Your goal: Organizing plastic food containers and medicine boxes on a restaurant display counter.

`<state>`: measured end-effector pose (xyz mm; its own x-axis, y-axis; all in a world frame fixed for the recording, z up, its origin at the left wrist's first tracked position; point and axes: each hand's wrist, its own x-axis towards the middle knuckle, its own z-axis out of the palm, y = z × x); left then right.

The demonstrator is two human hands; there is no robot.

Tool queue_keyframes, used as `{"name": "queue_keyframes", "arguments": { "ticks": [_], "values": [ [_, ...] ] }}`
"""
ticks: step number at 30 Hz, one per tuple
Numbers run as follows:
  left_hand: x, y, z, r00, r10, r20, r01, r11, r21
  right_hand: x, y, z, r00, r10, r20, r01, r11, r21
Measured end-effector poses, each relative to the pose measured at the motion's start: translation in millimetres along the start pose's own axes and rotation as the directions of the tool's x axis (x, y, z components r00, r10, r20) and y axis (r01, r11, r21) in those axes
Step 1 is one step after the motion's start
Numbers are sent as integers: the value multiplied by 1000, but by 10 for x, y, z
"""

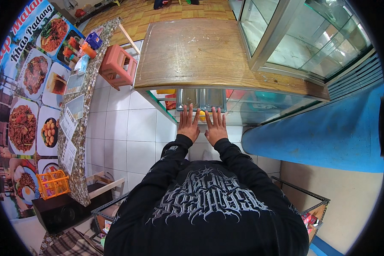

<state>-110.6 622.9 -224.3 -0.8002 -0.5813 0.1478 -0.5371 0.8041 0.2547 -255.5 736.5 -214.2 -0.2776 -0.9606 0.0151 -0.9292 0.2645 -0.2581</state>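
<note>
My left hand [188, 125] reaches forward with the palm down and the fingers spread, holding nothing. Beside it, my right hand [216, 126] is held the same way, also without anything in it. The fingertips of both overlap the near edge of two transparent plastic containers, a left one [188, 97] and a right one [212, 97]. Whether the fingers touch them, I cannot tell. The containers are seen under the front edge of a wooden counter top [185, 54], which hides their far ends. A yellow item [203, 116] shows between my hands.
To the right stands a glass display cabinet [307, 41], with a large blue surface [313, 131] below it. A stone-patterned ledge [92, 68] runs along the left, near stacked pink plastic stools [117, 67]. An orange basket [52, 184] and a black speaker [56, 212] are at lower left.
</note>
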Motion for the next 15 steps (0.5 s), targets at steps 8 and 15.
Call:
{"name": "queue_keyframes", "arguments": {
  "ticks": [8, 15],
  "values": [
    [216, 23, -110, 998, -27, 56, 25, 999, 40, 227, 123, 77, 990, -18, -138, 15, 1000, -17],
    [443, -21, -121, 999, -27, 21, 26, 999, 48, 455, 43, -108, 994, 100, -46, -106, 985, -133]
  ]
}}
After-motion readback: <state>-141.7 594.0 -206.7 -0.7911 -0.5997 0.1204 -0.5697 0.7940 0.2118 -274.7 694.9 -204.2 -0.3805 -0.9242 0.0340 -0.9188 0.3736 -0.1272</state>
